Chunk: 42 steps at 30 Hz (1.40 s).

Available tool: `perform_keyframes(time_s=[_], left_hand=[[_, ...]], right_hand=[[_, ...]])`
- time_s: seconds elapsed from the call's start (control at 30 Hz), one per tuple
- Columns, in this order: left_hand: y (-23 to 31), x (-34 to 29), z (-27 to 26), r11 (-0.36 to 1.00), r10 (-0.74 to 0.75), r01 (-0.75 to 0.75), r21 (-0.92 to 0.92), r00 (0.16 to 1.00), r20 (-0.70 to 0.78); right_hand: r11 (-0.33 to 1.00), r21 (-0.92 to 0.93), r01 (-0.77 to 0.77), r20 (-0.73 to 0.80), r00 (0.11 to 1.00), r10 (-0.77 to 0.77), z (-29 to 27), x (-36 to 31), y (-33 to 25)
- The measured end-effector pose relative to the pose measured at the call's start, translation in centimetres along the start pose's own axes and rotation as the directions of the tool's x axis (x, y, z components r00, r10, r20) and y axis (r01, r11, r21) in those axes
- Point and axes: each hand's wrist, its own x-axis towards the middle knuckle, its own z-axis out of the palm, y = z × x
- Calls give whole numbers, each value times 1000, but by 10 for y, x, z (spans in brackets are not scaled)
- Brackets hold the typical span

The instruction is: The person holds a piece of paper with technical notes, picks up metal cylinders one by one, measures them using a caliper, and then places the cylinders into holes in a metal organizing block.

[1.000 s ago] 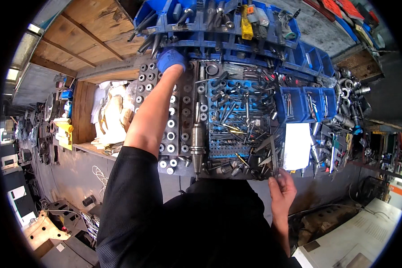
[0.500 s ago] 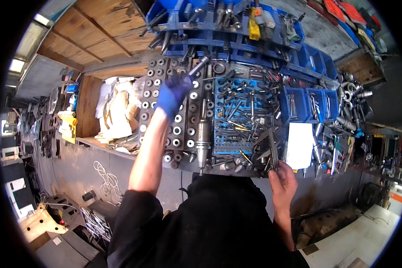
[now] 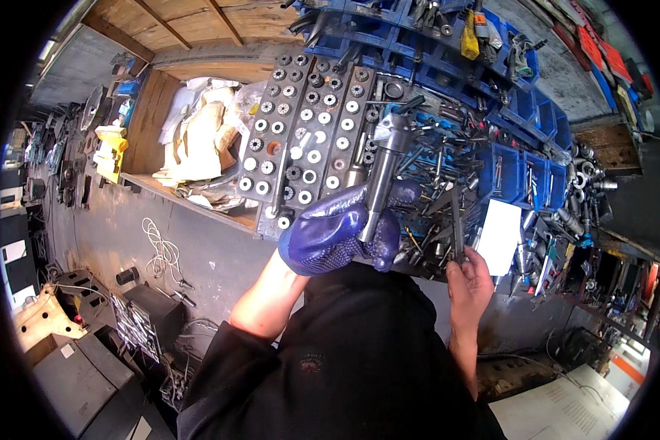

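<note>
My left hand (image 3: 328, 231), in a blue-purple glove, is closed around the lower end of a steel milling cutter (image 3: 383, 176). The cutter has a long round shank and a wider, notched head pointing up and away from me. Its lower end rests among the gloved fingers. My bare right hand (image 3: 469, 284) pinches the lower end of a dark caliper (image 3: 458, 224) by the bench's front edge. Part of the caliper blends into the tools behind it. Left of the cutter stands a collet rack (image 3: 290, 139) with several round collets in rows.
Blue bins (image 3: 502, 172) stand at the back and right. A white paper sheet (image 3: 500, 238) lies beside my right hand. Loose drills and cutters crowd the bench. Crumpled brown paper (image 3: 209, 139) fills a wooden box (image 3: 154, 110) at the left. A white cord (image 3: 158, 249) hangs in front.
My left hand has come back from the far part of the collet rack toward me, bringing the milling cutter. My right hand keeps its hold on the caliper. The view has shifted and tilted.
</note>
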Motion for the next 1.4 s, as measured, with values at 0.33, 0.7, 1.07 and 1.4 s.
perform_keyframes(time_s=[0.33,0.7,1.07,1.4], left_hand=[[8,3,-1,999,6,-7,34,999,35],[10,8,27,874,176,79,480,869,-463],[13,1,28,672,380,172,720,754,-535],[20,-2,36,675,365,219,704,731,-577]], right_hand=[[997,47,-62,-1,998,62,-3,-6,2],[997,47,-62,-23,998,63,-7,-8,4],[998,26,-57,-1,998,57,-5,-7,2],[997,40,-65,-6,998,66,-1,-8,1]])
